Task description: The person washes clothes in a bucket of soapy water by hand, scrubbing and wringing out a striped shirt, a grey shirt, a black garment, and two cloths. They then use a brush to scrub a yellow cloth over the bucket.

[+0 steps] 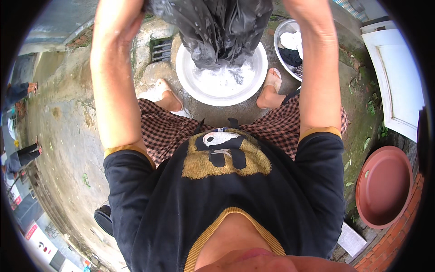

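A wet black garment [217, 27], spotted with suds, hangs in folds between my two raised arms. Its lower end reaches down into a round, pale metal basin [182, 80] that holds whitish, foamy water. At the top left, my left hand [123, 18] is partly visible beside the cloth and grips its left side. My right hand [308, 5] is at the top edge, beside the garment's right side, and its fingers are cut off by the frame. The upper part of the garment is also out of view.
A second metal basin [277, 41] with white and dark clothes stands right of my feet. A floor drain grate [161, 50] lies left of the first basin. Farther right are a white panel [396, 77] and a reddish-brown tub [385, 188]. Other people's legs [28, 156] show far left.
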Motion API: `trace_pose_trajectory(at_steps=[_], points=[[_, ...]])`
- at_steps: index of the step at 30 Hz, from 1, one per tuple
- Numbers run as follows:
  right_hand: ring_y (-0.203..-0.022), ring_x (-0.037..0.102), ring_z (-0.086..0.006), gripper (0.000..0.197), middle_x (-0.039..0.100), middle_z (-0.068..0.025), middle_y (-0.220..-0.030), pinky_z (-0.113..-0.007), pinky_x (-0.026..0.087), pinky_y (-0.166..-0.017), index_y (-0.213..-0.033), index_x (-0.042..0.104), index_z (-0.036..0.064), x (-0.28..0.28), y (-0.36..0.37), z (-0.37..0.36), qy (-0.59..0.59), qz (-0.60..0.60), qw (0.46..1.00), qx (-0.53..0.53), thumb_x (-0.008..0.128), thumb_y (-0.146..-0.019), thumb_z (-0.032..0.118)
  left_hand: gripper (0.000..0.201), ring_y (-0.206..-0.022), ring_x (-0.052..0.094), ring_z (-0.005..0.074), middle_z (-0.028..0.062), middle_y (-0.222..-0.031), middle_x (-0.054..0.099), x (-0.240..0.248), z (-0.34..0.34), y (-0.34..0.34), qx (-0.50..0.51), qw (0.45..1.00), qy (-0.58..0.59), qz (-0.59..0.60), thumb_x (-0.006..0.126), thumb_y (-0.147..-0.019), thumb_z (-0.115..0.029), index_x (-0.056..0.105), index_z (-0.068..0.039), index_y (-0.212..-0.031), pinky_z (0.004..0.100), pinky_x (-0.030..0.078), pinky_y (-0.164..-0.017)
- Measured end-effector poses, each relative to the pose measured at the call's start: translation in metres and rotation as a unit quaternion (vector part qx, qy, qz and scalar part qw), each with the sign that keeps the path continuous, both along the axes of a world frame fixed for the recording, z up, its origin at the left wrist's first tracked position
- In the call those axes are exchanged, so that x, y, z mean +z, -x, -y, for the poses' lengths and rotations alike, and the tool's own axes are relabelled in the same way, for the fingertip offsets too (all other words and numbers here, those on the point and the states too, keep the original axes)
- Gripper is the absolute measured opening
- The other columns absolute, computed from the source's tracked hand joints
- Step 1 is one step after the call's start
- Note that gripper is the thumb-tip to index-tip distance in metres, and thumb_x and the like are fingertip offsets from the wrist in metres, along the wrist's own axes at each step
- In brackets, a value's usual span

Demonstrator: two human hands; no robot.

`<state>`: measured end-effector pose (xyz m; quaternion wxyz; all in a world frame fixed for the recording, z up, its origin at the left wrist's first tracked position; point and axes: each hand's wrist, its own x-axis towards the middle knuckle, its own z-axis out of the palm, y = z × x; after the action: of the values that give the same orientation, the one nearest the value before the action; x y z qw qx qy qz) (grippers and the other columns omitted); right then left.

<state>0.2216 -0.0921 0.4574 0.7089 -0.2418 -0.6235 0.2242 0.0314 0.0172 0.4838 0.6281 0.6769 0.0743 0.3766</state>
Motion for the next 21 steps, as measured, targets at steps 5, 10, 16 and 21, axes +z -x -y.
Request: trace_pose_trajectory(at_steps=[5, 10, 16, 21], points=[[-0.095, 0.061, -0.0151, 0.045, 0.065, -0.0087, -0.103, -0.029, 0.048, -0.087, -0.116, 0.056, -0.0012, -0.162, 0.016, -0.014, 0.364, -0.039, 0.915, -0.167, 0.072, -0.075, 0.007, 0.022, -0.08, 0.06, 0.008, 0.0014, -0.088, 0.066, -0.153, -0.014, 0.011, 0.052, 0.96, -0.024, -0.273, 0.064, -0.087, -0.015, 0.061, -0.005, -0.106, 0.0241, 0.049, -0.075], [-0.084, 0.062, -0.0126, 0.038, 0.067, -0.0031, -0.096, -0.026, 0.048, -0.081, -0.106, 0.064, 0.0018, -0.32, 0.022, 0.0, 0.52, -0.15, 0.835, -0.102, 0.074, -0.07, 0.004, 0.034, -0.09, 0.065, 0.0269, 0.0163, -0.096, 0.067, -0.335, -0.005, 0.027, 0.077, 0.896, -0.059, -0.434, 0.068, -0.083, -0.024, 0.058, -0.007, -0.111, 0.0348, 0.049, -0.079], [-0.137, 0.02, -0.0309, 0.053, 0.033, 0.0033, -0.144, -0.056, 0.022, -0.106, -0.115, 0.061, 0.0351, -0.389, 0.057, 0.017, 0.562, 0.32, 0.722, -0.248, 0.079, -0.067, 0.024, 0.061, -0.117, 0.048, 0.0327, 0.0166, -0.119, 0.055, -0.428, 0.033, 0.035, 0.138, 0.798, -0.121, -0.574, 0.078, -0.069, -0.026, 0.051, -0.008, -0.121, 0.0441, 0.041, -0.094], [-0.14, 0.005, -0.0421, 0.084, 0.006, 0.0047, -0.155, -0.07, 0.021, -0.101, -0.137, 0.029, 0.0498, -0.415, 0.078, 0.023, 0.622, 0.436, 0.622, -0.191, 0.077, -0.069, 0.036, 0.06, -0.136, 0.015, 0.0425, 0.011, -0.147, 0.022, -0.448, 0.055, 0.036, 0.062, 0.695, -0.283, -0.658, 0.075, -0.07, -0.03, 0.054, -0.019, -0.125, 0.0641, 0.022, -0.103]])
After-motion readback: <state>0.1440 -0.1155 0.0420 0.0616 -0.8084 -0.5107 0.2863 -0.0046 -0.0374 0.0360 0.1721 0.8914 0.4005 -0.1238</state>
